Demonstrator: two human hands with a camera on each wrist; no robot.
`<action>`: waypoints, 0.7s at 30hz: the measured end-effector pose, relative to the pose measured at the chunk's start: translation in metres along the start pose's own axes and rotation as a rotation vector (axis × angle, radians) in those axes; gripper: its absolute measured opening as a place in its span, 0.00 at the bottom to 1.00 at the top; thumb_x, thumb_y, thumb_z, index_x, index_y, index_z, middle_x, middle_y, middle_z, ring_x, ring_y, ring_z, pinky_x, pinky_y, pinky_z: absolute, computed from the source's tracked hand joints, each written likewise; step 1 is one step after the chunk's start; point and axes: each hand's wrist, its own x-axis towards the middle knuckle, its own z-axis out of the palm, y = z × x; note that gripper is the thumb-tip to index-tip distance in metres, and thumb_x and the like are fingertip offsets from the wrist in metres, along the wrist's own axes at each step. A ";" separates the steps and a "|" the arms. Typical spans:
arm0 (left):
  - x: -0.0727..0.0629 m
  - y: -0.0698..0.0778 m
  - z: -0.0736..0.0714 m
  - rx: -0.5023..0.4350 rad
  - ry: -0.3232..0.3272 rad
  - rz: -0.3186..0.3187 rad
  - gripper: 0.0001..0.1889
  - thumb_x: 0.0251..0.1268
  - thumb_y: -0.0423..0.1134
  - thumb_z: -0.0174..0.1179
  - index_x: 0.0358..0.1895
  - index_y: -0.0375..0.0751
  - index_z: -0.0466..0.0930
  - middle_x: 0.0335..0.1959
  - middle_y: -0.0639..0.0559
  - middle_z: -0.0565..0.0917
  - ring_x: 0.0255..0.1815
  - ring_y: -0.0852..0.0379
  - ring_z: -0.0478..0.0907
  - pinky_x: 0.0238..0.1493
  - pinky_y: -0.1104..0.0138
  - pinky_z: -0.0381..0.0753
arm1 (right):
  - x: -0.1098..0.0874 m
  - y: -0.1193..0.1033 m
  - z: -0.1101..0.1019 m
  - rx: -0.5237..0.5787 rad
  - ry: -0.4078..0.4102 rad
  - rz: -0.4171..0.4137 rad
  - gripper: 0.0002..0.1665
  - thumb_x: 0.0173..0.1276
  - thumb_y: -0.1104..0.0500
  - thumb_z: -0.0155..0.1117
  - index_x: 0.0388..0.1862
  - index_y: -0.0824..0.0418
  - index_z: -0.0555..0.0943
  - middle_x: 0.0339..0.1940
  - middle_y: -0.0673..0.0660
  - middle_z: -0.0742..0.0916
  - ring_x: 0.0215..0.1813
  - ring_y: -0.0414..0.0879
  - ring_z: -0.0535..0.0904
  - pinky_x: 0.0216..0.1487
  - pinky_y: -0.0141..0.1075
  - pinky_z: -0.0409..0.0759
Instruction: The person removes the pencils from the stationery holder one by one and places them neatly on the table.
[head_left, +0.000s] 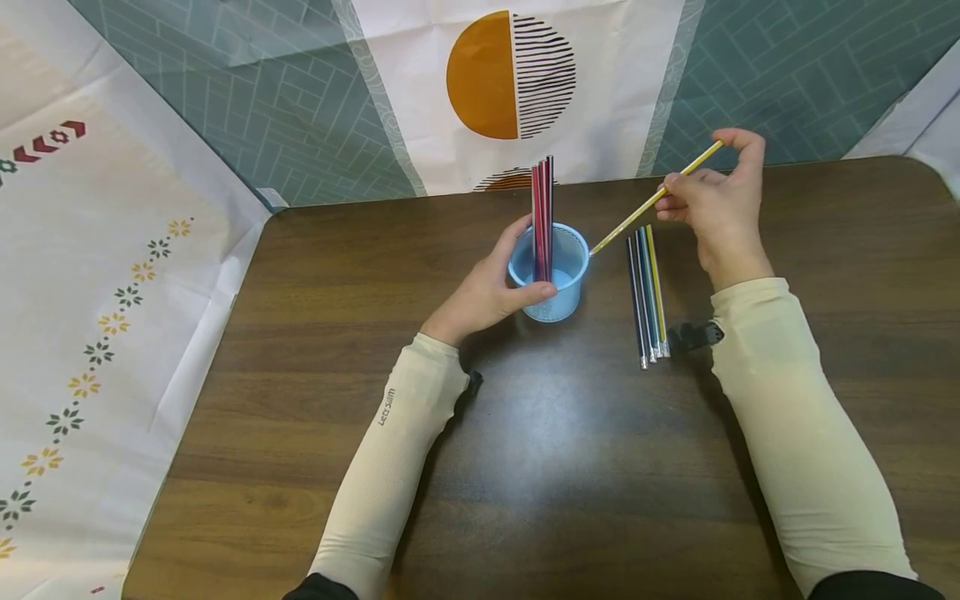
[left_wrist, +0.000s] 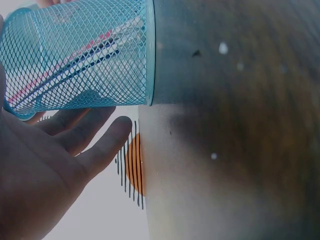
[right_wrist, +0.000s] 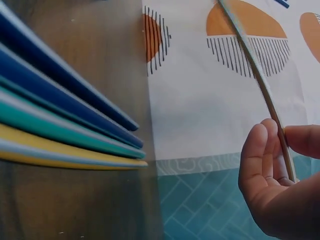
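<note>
My left hand grips a light blue mesh pencil cup, thumb at the near rim and fingers round its left side. Several pencils stand upright in the cup, red-pink and dark ones; their lower ends show through the mesh in the left wrist view. Up to the right, my right hand pinches a yellow pencil between thumb and fingers near its upper end. That pencil slants down leftward, its lower tip right at the cup's right rim.
Right of the cup, several pencils lie side by side on the brown wooden table: dark blue, teal and a yellow one. The table's far edge runs just behind the cup, against a patterned cloth. A patterned white cloth hangs at left.
</note>
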 end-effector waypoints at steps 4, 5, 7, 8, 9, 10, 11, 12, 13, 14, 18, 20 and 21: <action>0.000 0.000 0.001 0.002 -0.001 0.001 0.51 0.62 0.56 0.69 0.81 0.62 0.44 0.75 0.50 0.62 0.69 0.49 0.64 0.62 0.49 0.73 | -0.001 0.004 0.000 -0.056 -0.010 -0.010 0.38 0.67 0.75 0.64 0.66 0.48 0.60 0.28 0.59 0.82 0.20 0.46 0.82 0.28 0.32 0.83; 0.000 -0.001 0.001 0.003 -0.001 0.002 0.51 0.62 0.56 0.69 0.81 0.62 0.44 0.75 0.50 0.62 0.69 0.49 0.64 0.62 0.49 0.73 | -0.001 0.004 0.000 -0.062 -0.011 -0.011 0.38 0.67 0.75 0.64 0.66 0.48 0.60 0.28 0.59 0.82 0.20 0.46 0.82 0.28 0.32 0.83; 0.000 -0.001 0.001 0.007 0.000 0.004 0.51 0.62 0.56 0.69 0.81 0.62 0.44 0.75 0.50 0.62 0.69 0.48 0.64 0.62 0.48 0.72 | -0.001 0.005 0.000 -0.069 -0.011 -0.014 0.37 0.67 0.75 0.64 0.65 0.48 0.61 0.28 0.59 0.83 0.20 0.46 0.82 0.28 0.32 0.83; 0.001 -0.001 0.001 0.010 0.001 0.004 0.50 0.62 0.56 0.69 0.81 0.62 0.44 0.74 0.50 0.62 0.69 0.48 0.65 0.62 0.48 0.72 | -0.001 0.005 0.000 -0.074 -0.010 -0.014 0.37 0.67 0.75 0.64 0.65 0.48 0.60 0.28 0.59 0.83 0.20 0.46 0.82 0.28 0.32 0.83; 0.001 -0.001 0.001 0.011 0.001 0.005 0.50 0.62 0.56 0.69 0.81 0.62 0.44 0.74 0.50 0.62 0.69 0.48 0.65 0.62 0.48 0.72 | -0.001 0.006 0.000 -0.077 -0.009 -0.011 0.37 0.67 0.74 0.64 0.65 0.48 0.61 0.28 0.59 0.83 0.20 0.46 0.82 0.28 0.32 0.83; 0.001 0.000 0.001 0.013 0.002 0.005 0.50 0.62 0.56 0.69 0.81 0.62 0.44 0.74 0.50 0.62 0.69 0.48 0.65 0.63 0.48 0.72 | -0.001 0.006 0.000 -0.079 -0.007 -0.005 0.37 0.67 0.75 0.64 0.64 0.48 0.60 0.28 0.59 0.84 0.20 0.46 0.82 0.28 0.32 0.83; 0.001 0.000 0.001 0.018 0.002 0.003 0.51 0.62 0.56 0.69 0.81 0.62 0.44 0.75 0.50 0.62 0.69 0.47 0.65 0.63 0.47 0.72 | -0.001 0.006 -0.001 -0.081 -0.004 0.002 0.37 0.67 0.75 0.64 0.64 0.48 0.60 0.28 0.59 0.84 0.20 0.46 0.82 0.28 0.32 0.84; 0.000 0.000 0.001 0.021 0.002 0.001 0.51 0.62 0.57 0.69 0.81 0.62 0.44 0.75 0.50 0.62 0.69 0.47 0.64 0.63 0.47 0.71 | 0.000 0.006 -0.001 -0.079 -0.002 0.010 0.37 0.66 0.75 0.63 0.64 0.48 0.60 0.28 0.59 0.84 0.20 0.46 0.82 0.28 0.32 0.84; 0.000 0.000 0.001 0.022 0.002 -0.003 0.51 0.61 0.57 0.69 0.81 0.63 0.44 0.75 0.50 0.61 0.70 0.47 0.64 0.63 0.47 0.71 | 0.000 0.007 -0.001 -0.075 0.002 0.018 0.36 0.66 0.75 0.63 0.63 0.48 0.60 0.28 0.59 0.84 0.19 0.46 0.82 0.28 0.32 0.84; 0.000 0.000 0.000 0.022 0.000 -0.005 0.51 0.61 0.57 0.69 0.81 0.63 0.44 0.75 0.50 0.61 0.70 0.47 0.64 0.63 0.47 0.71 | 0.000 0.007 -0.001 -0.067 0.005 0.027 0.36 0.66 0.75 0.63 0.62 0.48 0.60 0.28 0.59 0.84 0.19 0.46 0.82 0.27 0.33 0.84; 0.001 0.000 0.000 0.024 -0.003 -0.008 0.51 0.62 0.57 0.69 0.81 0.65 0.43 0.76 0.51 0.60 0.71 0.47 0.64 0.64 0.47 0.71 | 0.001 0.005 -0.001 -0.011 0.002 0.066 0.35 0.66 0.76 0.62 0.60 0.49 0.60 0.27 0.60 0.85 0.18 0.47 0.82 0.26 0.34 0.84; 0.000 0.000 -0.001 0.025 -0.004 -0.008 0.51 0.62 0.57 0.69 0.81 0.66 0.43 0.76 0.51 0.60 0.70 0.47 0.64 0.63 0.47 0.71 | 0.001 0.003 -0.003 0.018 -0.004 0.089 0.35 0.66 0.76 0.62 0.60 0.49 0.60 0.27 0.60 0.84 0.18 0.48 0.82 0.26 0.34 0.84; 0.000 0.000 -0.001 0.026 -0.003 -0.008 0.51 0.62 0.57 0.69 0.81 0.66 0.43 0.76 0.51 0.61 0.70 0.47 0.64 0.63 0.47 0.71 | 0.001 0.002 -0.003 0.034 -0.005 0.100 0.35 0.66 0.76 0.63 0.61 0.49 0.60 0.28 0.60 0.84 0.18 0.48 0.82 0.27 0.35 0.84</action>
